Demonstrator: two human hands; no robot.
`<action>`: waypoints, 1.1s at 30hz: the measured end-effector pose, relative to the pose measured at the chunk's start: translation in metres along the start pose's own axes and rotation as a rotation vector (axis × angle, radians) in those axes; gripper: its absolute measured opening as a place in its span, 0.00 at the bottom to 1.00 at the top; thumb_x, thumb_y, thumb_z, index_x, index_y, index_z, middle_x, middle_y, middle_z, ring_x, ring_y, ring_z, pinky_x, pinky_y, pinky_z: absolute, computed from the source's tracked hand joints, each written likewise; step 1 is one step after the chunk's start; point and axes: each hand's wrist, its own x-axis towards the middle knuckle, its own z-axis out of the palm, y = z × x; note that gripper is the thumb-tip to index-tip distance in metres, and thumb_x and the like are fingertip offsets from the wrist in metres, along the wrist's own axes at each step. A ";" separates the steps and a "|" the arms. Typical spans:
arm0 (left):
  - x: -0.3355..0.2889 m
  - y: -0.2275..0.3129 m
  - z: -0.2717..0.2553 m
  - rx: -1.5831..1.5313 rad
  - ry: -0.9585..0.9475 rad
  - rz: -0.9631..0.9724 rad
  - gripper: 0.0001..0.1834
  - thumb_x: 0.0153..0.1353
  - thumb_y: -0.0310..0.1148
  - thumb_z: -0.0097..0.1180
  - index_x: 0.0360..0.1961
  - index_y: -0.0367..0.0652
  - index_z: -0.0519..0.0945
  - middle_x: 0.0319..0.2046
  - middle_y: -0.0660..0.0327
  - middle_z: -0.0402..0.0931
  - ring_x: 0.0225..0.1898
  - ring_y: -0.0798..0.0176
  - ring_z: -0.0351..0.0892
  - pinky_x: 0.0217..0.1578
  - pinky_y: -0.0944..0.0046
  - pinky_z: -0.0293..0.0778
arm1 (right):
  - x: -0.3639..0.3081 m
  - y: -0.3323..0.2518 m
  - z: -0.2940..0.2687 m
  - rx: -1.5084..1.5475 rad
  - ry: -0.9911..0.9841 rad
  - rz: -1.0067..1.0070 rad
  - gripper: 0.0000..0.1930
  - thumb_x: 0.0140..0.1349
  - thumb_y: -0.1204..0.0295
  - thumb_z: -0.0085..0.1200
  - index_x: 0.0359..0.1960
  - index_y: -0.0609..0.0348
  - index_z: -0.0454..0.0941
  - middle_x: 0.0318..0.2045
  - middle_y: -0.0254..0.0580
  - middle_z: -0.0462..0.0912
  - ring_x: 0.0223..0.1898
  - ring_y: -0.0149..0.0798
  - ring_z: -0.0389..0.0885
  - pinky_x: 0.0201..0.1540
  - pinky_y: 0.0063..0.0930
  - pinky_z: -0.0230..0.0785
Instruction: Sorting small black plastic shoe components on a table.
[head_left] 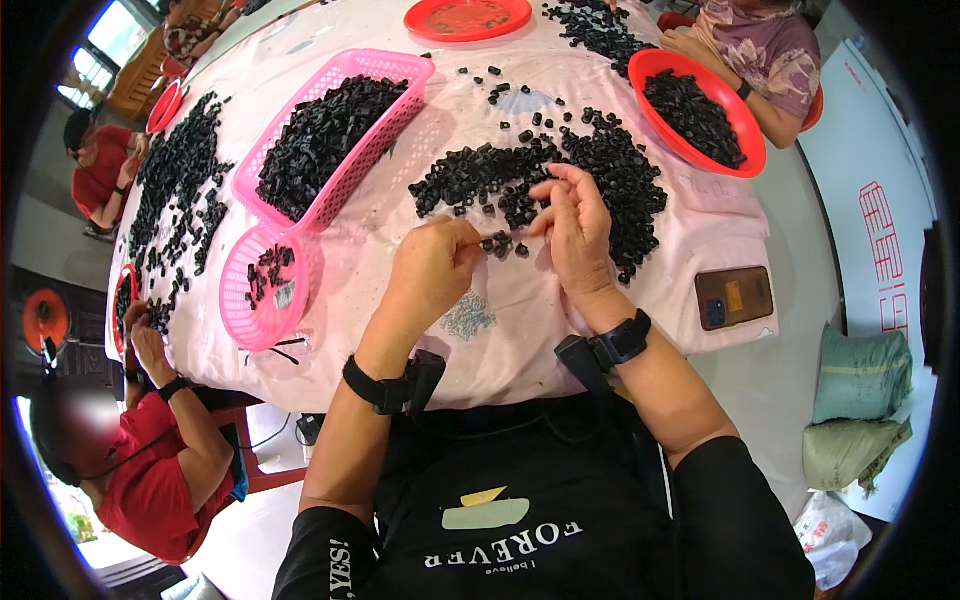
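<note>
My left hand [432,268] is closed in a pinch above the cloth, its fingertips beside a few small black plastic pieces [497,243]. Whatever sits between those fingertips is too small to make out. Opposite it, my right hand [578,235] has its fingers apart and partly bent, and nothing shows in them. Right beyond both hands spreads a loose pile of small black pieces [615,180], which the right hand's fingers partly cover. Each of my wrists wears a black strap with a small device.
A pink basket [375,150] heaped with black pieces stands left of the pile, a round pink basket [232,300] nearer me. A red bowl [752,135] of black parts lies at far right, a phone [735,298] near the right edge. Other people work around the table.
</note>
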 end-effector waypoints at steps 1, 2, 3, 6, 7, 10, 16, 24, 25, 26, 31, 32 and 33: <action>-0.001 0.001 0.002 0.019 0.010 0.008 0.04 0.55 0.24 0.63 0.32 0.37 0.84 0.26 0.51 0.78 0.26 0.52 0.80 0.30 0.56 0.74 | -0.002 -0.003 0.000 0.001 -0.004 0.000 0.13 0.76 0.72 0.41 0.54 0.66 0.73 0.40 0.42 0.81 0.25 0.27 0.81 0.28 0.19 0.74; -0.002 0.002 0.003 0.020 0.013 0.005 0.04 0.55 0.24 0.63 0.32 0.37 0.84 0.26 0.51 0.78 0.26 0.52 0.80 0.30 0.56 0.74 | -0.003 -0.005 -0.001 -0.031 -0.066 0.034 0.13 0.77 0.71 0.42 0.54 0.66 0.73 0.38 0.42 0.82 0.24 0.26 0.81 0.27 0.19 0.73; -0.001 0.007 0.002 0.051 -0.019 -0.039 0.05 0.53 0.26 0.65 0.31 0.37 0.84 0.26 0.52 0.78 0.26 0.52 0.80 0.30 0.56 0.74 | -0.004 -0.007 -0.002 -0.064 -0.125 0.067 0.13 0.77 0.69 0.43 0.54 0.66 0.73 0.36 0.41 0.82 0.24 0.26 0.81 0.26 0.20 0.73; 0.002 0.012 0.004 0.090 -0.043 -0.079 0.08 0.51 0.29 0.68 0.29 0.37 0.83 0.26 0.52 0.79 0.27 0.51 0.81 0.30 0.56 0.74 | -0.003 -0.002 -0.002 -0.064 -0.082 0.119 0.14 0.78 0.68 0.43 0.54 0.65 0.74 0.36 0.42 0.82 0.26 0.27 0.82 0.26 0.20 0.74; 0.002 0.013 0.005 0.100 -0.036 -0.075 0.09 0.50 0.30 0.69 0.30 0.37 0.83 0.26 0.52 0.79 0.28 0.51 0.81 0.30 0.56 0.74 | -0.003 0.000 -0.001 -0.065 -0.083 0.118 0.14 0.78 0.68 0.43 0.54 0.65 0.74 0.36 0.42 0.82 0.26 0.27 0.82 0.26 0.20 0.74; 0.006 0.007 0.012 0.107 0.042 0.002 0.08 0.51 0.28 0.68 0.32 0.37 0.84 0.27 0.51 0.79 0.28 0.50 0.82 0.30 0.55 0.75 | -0.003 0.002 0.005 0.025 -0.002 0.134 0.14 0.78 0.66 0.44 0.54 0.63 0.74 0.37 0.41 0.82 0.29 0.28 0.84 0.28 0.20 0.76; 0.013 0.008 0.017 -0.001 0.113 0.038 0.08 0.53 0.20 0.62 0.36 0.37 0.84 0.29 0.52 0.80 0.30 0.50 0.82 0.32 0.57 0.76 | 0.000 0.003 0.003 -0.064 0.040 0.040 0.14 0.78 0.66 0.43 0.55 0.62 0.74 0.38 0.40 0.81 0.32 0.28 0.84 0.29 0.20 0.76; 0.025 0.016 0.024 -0.007 0.127 0.106 0.10 0.53 0.17 0.60 0.36 0.38 0.85 0.32 0.52 0.79 0.32 0.48 0.83 0.33 0.56 0.77 | -0.001 -0.002 0.000 -0.084 0.027 0.063 0.13 0.77 0.70 0.43 0.55 0.64 0.74 0.34 0.37 0.79 0.24 0.23 0.77 0.27 0.19 0.72; 0.027 0.018 0.026 0.044 0.116 0.123 0.10 0.53 0.17 0.60 0.36 0.39 0.85 0.32 0.52 0.79 0.33 0.47 0.83 0.34 0.56 0.78 | -0.001 -0.002 0.001 -0.084 0.027 0.063 0.13 0.77 0.70 0.43 0.55 0.64 0.74 0.34 0.37 0.79 0.24 0.23 0.77 0.27 0.19 0.72; 0.028 0.019 0.026 0.045 0.116 0.123 0.10 0.53 0.17 0.60 0.36 0.39 0.85 0.32 0.52 0.79 0.33 0.47 0.83 0.34 0.56 0.78 | -0.001 -0.003 0.001 -0.075 0.026 0.073 0.13 0.77 0.71 0.43 0.55 0.65 0.74 0.33 0.36 0.79 0.23 0.23 0.77 0.27 0.19 0.72; 0.028 0.017 0.026 0.123 0.071 0.092 0.07 0.52 0.19 0.60 0.34 0.38 0.82 0.32 0.51 0.79 0.34 0.46 0.82 0.34 0.53 0.77 | -0.001 0.000 0.001 -0.050 0.020 0.056 0.12 0.76 0.72 0.43 0.54 0.65 0.74 0.32 0.36 0.78 0.23 0.22 0.76 0.27 0.18 0.71; 0.026 0.015 0.023 0.124 0.071 0.093 0.07 0.52 0.19 0.60 0.34 0.38 0.82 0.32 0.51 0.79 0.34 0.46 0.82 0.34 0.53 0.77 | -0.001 0.000 0.002 -0.043 0.018 0.046 0.12 0.76 0.72 0.43 0.54 0.65 0.74 0.32 0.36 0.78 0.23 0.22 0.76 0.27 0.18 0.71; 0.025 0.013 0.019 0.091 0.098 0.080 0.07 0.53 0.19 0.60 0.34 0.38 0.82 0.32 0.51 0.79 0.33 0.47 0.82 0.33 0.54 0.77 | 0.000 0.001 0.002 -0.036 0.020 0.037 0.12 0.76 0.72 0.43 0.54 0.65 0.74 0.32 0.36 0.78 0.23 0.22 0.76 0.27 0.18 0.71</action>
